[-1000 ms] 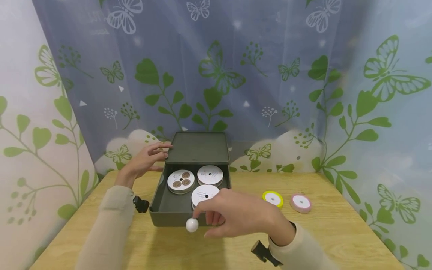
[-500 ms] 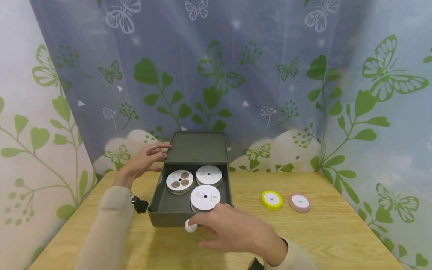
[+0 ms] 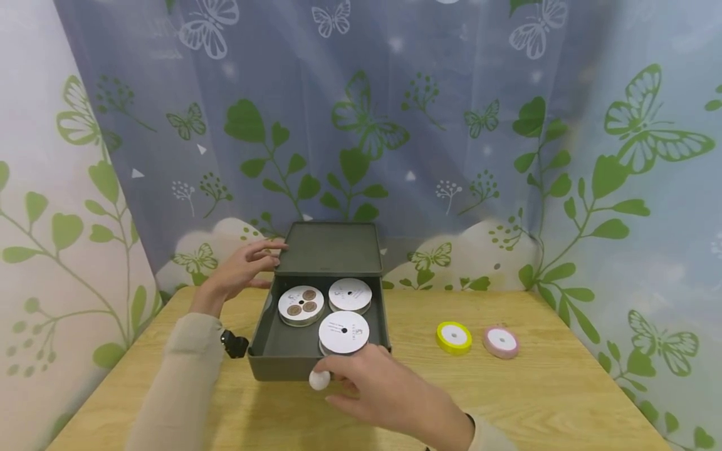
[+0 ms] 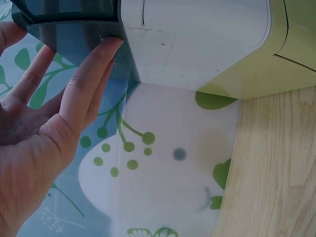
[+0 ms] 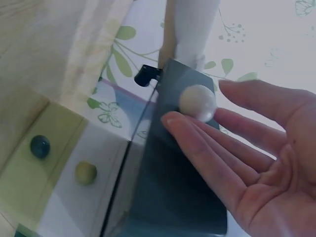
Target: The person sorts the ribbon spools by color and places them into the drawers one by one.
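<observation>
In the head view, a dark green drawer (image 3: 282,368) stands pulled out from its cabinet (image 3: 329,247), with a white round knob (image 3: 319,379) on its front. Three white-faced ribbon spools lie inside: one with brown discs (image 3: 293,295), a back spool (image 3: 350,291) and a front spool (image 3: 333,338). My right hand (image 3: 389,394) has a fingertip at the knob; in the right wrist view its fingers (image 5: 207,158) are extended beside the knob, not wrapped round it. My left hand (image 3: 239,272) rests extended fingertips against the cabinet's left side, also seen as a dark green wall (image 4: 86,39).
A yellow spool (image 3: 454,338) and a pink spool (image 3: 501,342) lie on the wooden table (image 3: 541,394) to the right. Below the green drawer, the right wrist view shows a white section with a yellow knob (image 5: 86,173) and a yellow-green section with a blue-green knob (image 5: 40,146).
My right hand has moved slightly down and back, uncovering the front spool and the yellow spool. The left hand stays at the cabinet. The drawer looks unmoved.
</observation>
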